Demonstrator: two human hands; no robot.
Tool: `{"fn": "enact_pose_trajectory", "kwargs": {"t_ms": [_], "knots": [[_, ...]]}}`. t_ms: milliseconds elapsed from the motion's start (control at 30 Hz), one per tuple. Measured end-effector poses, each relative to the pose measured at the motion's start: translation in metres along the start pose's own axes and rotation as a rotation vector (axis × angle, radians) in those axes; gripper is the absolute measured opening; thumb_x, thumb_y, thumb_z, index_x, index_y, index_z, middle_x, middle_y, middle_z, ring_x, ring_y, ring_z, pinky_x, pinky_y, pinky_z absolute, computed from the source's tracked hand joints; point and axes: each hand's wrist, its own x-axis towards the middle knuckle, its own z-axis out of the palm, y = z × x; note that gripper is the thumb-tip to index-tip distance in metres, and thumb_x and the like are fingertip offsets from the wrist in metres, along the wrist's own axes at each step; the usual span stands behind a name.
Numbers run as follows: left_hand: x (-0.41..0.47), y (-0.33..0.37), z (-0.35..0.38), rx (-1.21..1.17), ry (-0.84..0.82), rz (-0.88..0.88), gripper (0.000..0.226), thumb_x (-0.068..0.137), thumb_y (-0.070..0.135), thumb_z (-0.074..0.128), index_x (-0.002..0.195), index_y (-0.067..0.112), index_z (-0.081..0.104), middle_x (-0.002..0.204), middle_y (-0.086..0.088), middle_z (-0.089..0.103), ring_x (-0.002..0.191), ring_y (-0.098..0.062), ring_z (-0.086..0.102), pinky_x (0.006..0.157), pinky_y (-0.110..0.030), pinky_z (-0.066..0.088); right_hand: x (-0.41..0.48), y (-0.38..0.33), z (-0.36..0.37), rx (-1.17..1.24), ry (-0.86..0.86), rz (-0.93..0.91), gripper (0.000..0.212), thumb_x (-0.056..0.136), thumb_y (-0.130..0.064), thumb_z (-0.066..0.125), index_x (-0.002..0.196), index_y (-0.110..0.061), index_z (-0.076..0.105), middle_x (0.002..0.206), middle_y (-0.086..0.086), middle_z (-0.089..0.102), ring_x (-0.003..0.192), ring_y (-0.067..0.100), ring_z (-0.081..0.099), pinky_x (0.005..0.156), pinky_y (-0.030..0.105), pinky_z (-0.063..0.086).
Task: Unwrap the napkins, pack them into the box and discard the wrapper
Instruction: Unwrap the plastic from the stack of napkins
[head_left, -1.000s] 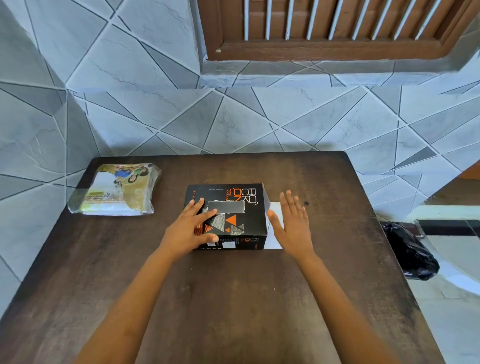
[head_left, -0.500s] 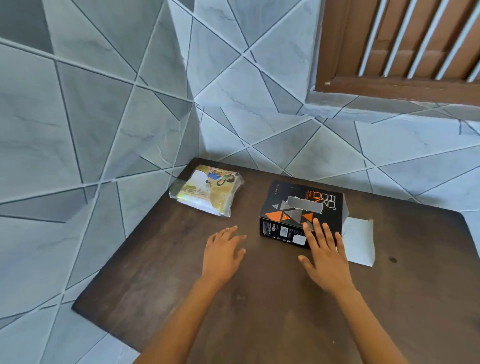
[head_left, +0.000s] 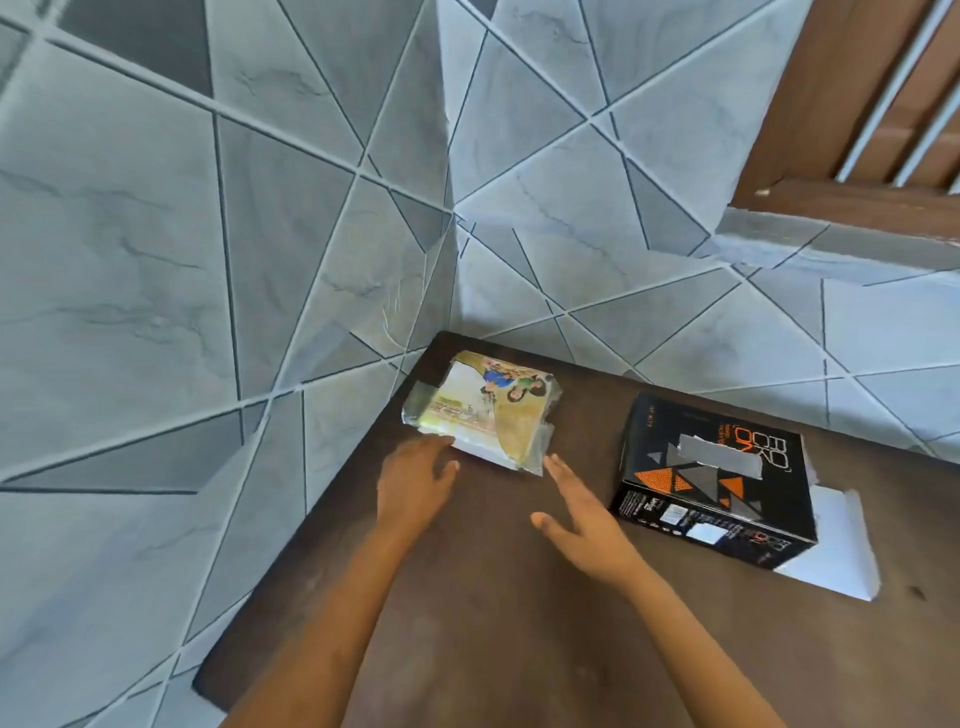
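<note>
Gripping nothing, spread flat: left hand (head_left: 415, 480) at wrapped napkin pack (head_left: 483, 410) near edge, right hand (head_left: 582, 525) by its corner. Black box (head_left: 711, 473) rightward on wooden table (head_left: 519, 649).

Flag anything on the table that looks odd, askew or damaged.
The box has its white end flap lying open, flat on the table. The napkin pack looks sealed; nothing is spilled.
</note>
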Motion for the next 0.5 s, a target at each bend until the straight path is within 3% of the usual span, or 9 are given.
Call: {"fn": "enact_pose_trajectory", "kwargs": {"t_ms": [100, 200, 300, 367, 500], "knots": [[0.044, -0.027, -0.004, -0.005, -0.038, 0.012, 0.044, 0.086, 0.032, 0.056, 0.128, 0.019, 0.052, 0.134, -0.009, 0.055, 0.123, -0.027, 0.050, 0.106, -0.042, 0.040, 0.040, -0.009, 0.017, 0.061, 0.051, 0.176, 0.076, 0.092, -0.032, 0.051, 0.147, -0.017, 0.002, 0.158, 0.002, 0.000, 0.145, 0.016, 0.002, 0.117, 0.031, 0.010], [0.079, -0.036, -0.006, 0.020, -0.186, -0.036, 0.061, 0.091, 0.035, 0.050, 0.144, 0.020, 0.025, 0.153, -0.011, 0.027, 0.140, -0.029, 0.027, 0.113, -0.042, 0.025, 0.065, -0.012, 0.021, 0.185, 0.097, 0.325, 0.078, 0.092, -0.026, 0.051, 0.146, -0.012, -0.003, 0.158, 0.005, -0.001, 0.145, 0.020, -0.002, 0.118, 0.036, 0.008], [0.106, -0.043, -0.003, -0.091, -0.353, -0.122, 0.075, 0.091, 0.036, 0.051, 0.147, 0.024, 0.003, 0.157, -0.010, 0.010, 0.144, -0.029, 0.013, 0.115, -0.044, 0.020, 0.081, -0.020, 0.029, 0.369, 0.129, 0.414, 0.079, 0.091, -0.024, 0.053, 0.146, -0.013, -0.003, 0.158, 0.005, 0.007, 0.145, 0.022, 0.011, 0.119, 0.036, 0.014], [0.114, -0.045, 0.000, -0.207, -0.441, -0.152, 0.074, 0.091, 0.032, 0.052, 0.147, 0.023, 0.004, 0.157, -0.008, 0.013, 0.144, -0.028, 0.014, 0.115, -0.043, 0.019, 0.087, -0.024, 0.035, 0.492, 0.194, 0.507, 0.075, 0.092, -0.024, 0.052, 0.147, -0.016, 0.001, 0.155, 0.005, 0.018, 0.141, 0.024, 0.022, 0.115, 0.036, 0.021], [0.107, -0.047, 0.003, -0.267, -0.459, -0.135, 0.058, 0.091, 0.019, 0.053, 0.143, 0.015, 0.028, 0.148, -0.011, 0.036, 0.134, -0.031, 0.037, 0.109, -0.041, 0.032, 0.086, -0.032, 0.043, 0.615, 0.284, 0.554, 0.065, 0.093, -0.023, 0.050, 0.146, -0.018, 0.012, 0.151, 0.003, 0.029, 0.137, 0.022, 0.030, 0.111, 0.034, 0.027]]}}
